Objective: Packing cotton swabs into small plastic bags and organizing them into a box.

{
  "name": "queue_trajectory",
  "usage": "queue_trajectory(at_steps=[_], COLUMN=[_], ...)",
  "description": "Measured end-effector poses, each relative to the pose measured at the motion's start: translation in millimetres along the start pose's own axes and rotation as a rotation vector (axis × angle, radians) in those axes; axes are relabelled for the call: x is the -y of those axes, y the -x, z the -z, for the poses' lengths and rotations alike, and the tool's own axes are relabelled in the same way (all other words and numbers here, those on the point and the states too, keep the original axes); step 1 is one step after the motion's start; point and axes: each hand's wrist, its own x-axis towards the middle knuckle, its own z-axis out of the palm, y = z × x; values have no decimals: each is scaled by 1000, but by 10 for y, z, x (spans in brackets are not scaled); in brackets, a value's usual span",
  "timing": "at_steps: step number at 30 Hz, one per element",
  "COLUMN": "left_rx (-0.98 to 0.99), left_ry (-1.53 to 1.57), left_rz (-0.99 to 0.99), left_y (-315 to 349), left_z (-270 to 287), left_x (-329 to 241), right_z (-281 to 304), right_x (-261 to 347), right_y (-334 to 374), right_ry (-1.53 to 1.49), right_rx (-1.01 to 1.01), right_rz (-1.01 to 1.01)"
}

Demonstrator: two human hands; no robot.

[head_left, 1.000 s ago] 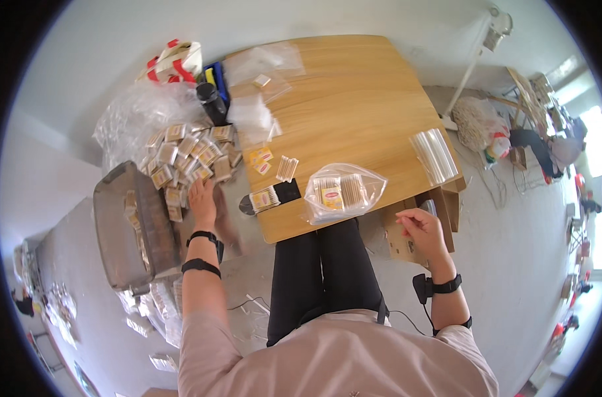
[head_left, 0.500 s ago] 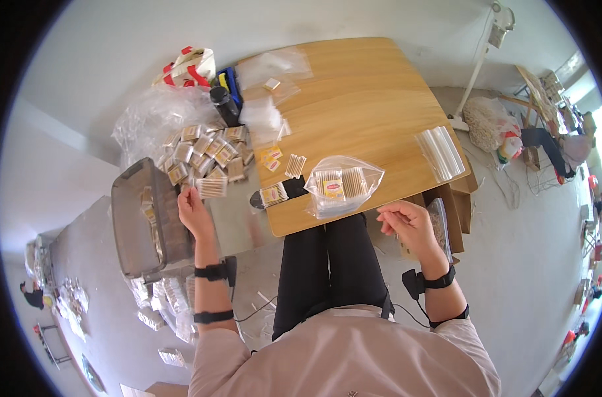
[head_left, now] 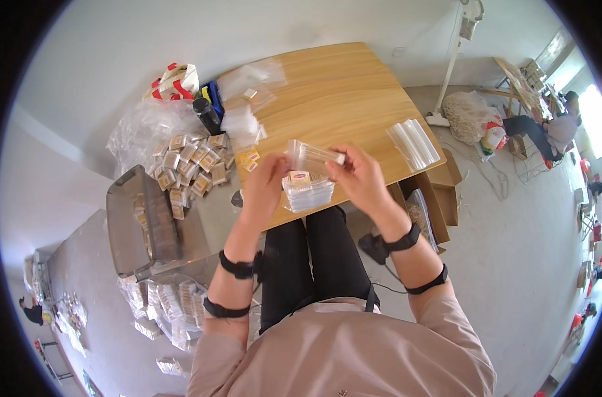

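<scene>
Between my two hands, above the table's near edge, is a clear-wrapped pack of thin pale sticks that look like cotton swabs (head_left: 312, 157). My left hand (head_left: 264, 187) has its fingers curled at the pack's left end. My right hand (head_left: 359, 173) pinches the right end between thumb and fingers. Just below the pack, a clear plastic bag (head_left: 309, 198) lies on the table, holding stacked packs and a yellow-labelled one; the hands and held pack partly cover it. Small yellow cards (head_left: 249, 159) lie left of my left hand.
A heap of similar packs (head_left: 194, 162) lies at the left, beside a grey translucent bin (head_left: 142, 221). Flat clear bags (head_left: 414, 144) lie on the wooden table's (head_left: 327, 86) right side. A black bottle (head_left: 206, 115) stands at its far left; cardboard boxes (head_left: 440, 188) are below right.
My left hand has moved from beside the heap to the table's middle with a pack. My right hand has come in from the right and closed on it. The view has shifted slightly.
</scene>
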Motion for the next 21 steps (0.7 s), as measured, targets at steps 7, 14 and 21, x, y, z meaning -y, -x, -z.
queue_trajectory(at_steps=[7, 14, 21], left_rx=[834, 775, 722], left_ry=[-1075, -1304, -1196], left_rz=[-285, -356, -403], left_y=[-408, -317, -261], left_z=[-187, -38, 33], left_x=[381, 517, 420], right_z=[189, -41, -166], right_x=[152, -109, -285], right_y=[-263, -273, -243], right_ry=[605, 644, 1092], right_rx=[139, 131, 336], right_rz=[96, 369, 579])
